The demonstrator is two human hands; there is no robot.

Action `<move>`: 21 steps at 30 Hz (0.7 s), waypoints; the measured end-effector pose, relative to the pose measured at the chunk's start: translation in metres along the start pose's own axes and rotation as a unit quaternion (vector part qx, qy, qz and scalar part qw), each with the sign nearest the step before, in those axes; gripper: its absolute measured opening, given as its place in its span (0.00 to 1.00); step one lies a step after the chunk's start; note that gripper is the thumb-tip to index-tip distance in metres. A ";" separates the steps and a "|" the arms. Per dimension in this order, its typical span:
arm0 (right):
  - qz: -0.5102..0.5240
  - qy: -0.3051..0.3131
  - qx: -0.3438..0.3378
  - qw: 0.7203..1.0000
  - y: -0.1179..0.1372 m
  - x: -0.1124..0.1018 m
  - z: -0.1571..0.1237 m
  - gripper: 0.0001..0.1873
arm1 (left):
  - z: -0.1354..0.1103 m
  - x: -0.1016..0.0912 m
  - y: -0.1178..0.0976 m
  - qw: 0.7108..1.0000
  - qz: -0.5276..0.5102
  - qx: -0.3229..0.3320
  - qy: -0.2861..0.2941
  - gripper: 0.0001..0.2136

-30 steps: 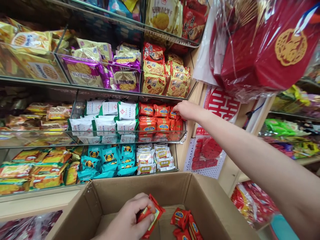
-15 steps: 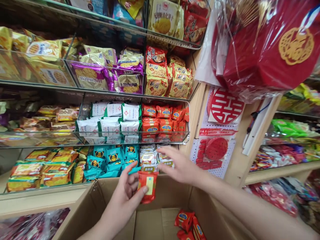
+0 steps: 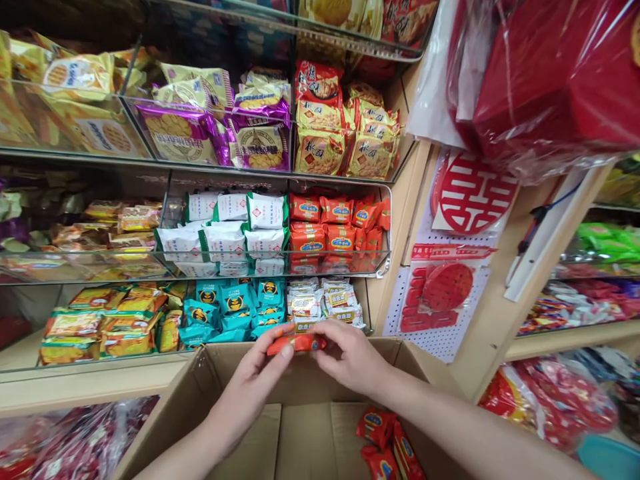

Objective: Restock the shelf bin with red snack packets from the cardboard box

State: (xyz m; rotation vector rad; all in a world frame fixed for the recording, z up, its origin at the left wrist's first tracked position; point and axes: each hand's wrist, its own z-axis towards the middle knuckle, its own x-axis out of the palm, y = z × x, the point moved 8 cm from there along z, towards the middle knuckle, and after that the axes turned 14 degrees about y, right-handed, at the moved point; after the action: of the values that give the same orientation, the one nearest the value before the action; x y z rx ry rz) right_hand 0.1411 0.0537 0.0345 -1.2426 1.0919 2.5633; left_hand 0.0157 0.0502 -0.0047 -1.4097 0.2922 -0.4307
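Note:
A small red snack packet (image 3: 299,343) is held above the open cardboard box (image 3: 306,381), seen nearly edge-on. My left hand (image 3: 253,373) is closed on its left part, thumb in front and fingers behind. The fingers of my right hand (image 3: 350,357) pinch its right end. Some orange shows by the left fingertips, too small to make out. Inside the box, at the right, lie several red packets (image 3: 377,427) of a similar look. Matching red packets (image 3: 340,239) stand stacked on the middle shelf straight ahead.
Glass-fronted shelves hold white-and-green packets (image 3: 225,237), teal packets (image 3: 237,300) and silver packets (image 3: 305,300) just behind the box's rim. A wooden post with red decorations (image 3: 447,287) stands at the right. A plastic-wrapped red box (image 3: 555,87) juts out at upper right.
My right hand has come down and left to the packet and now grips its right end. My left hand has raised the packet slightly and tipped it from face-on to edge-on.

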 end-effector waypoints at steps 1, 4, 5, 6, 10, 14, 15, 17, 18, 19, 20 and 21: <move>-0.071 -0.016 -0.035 0.997 0.007 -0.003 -0.003 0.12 | -0.001 0.001 0.002 0.999 -0.031 -0.021 0.002 0.21; -0.172 -0.022 -0.102 0.980 0.018 -0.002 -0.009 0.13 | -0.002 0.005 0.003 0.995 -0.092 -0.049 0.006 0.24; -0.171 -0.019 -0.110 0.979 0.018 -0.001 -0.010 0.14 | -0.001 0.005 0.001 0.995 -0.088 -0.038 0.003 0.26; -0.154 -0.020 -0.114 0.981 0.018 -0.001 -0.011 0.15 | 0.000 0.004 -0.002 0.997 -0.076 -0.020 0.000 0.28; 0.037 -0.034 -0.042 0.998 0.000 -0.005 -0.009 0.17 | 0.002 0.001 -0.009 0.997 -0.036 0.064 0.004 0.27; 0.243 -0.003 0.045 0.969 -0.018 0.005 -0.006 0.14 | 0.002 0.000 -0.009 0.996 -0.006 0.092 0.012 0.26; 0.259 0.000 0.055 0.964 -0.019 0.007 -0.006 0.14 | 0.002 0.000 -0.008 0.996 0.004 0.088 0.014 0.26; 0.258 0.003 0.069 0.964 -0.019 0.010 -0.007 0.14 | 0.002 0.001 -0.006 0.997 0.025 0.067 0.026 0.26; 0.246 0.003 0.071 0.967 -0.018 0.011 -0.007 0.14 | 0.003 0.002 -0.005 0.997 0.036 0.048 0.038 0.24; 0.223 -0.003 0.066 0.972 -0.015 0.011 -0.008 0.13 | 0.003 0.003 -0.002 0.998 0.042 0.026 0.049 0.21; 0.184 -0.015 0.051 0.981 -0.011 0.008 -0.010 0.11 | 0.002 0.003 -0.001 0.998 0.043 0.005 0.050 0.18; 0.126 -0.029 0.026 0.991 -0.003 0.005 -0.011 0.09 | 0.002 0.002 0.001 0.999 0.032 -0.009 0.042 0.16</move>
State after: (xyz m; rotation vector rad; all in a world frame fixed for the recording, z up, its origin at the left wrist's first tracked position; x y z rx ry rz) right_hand 0.1463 0.0482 0.0251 -1.0727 1.3746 2.7079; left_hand 0.0185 0.0507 -0.0050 -1.3987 0.4099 -0.4353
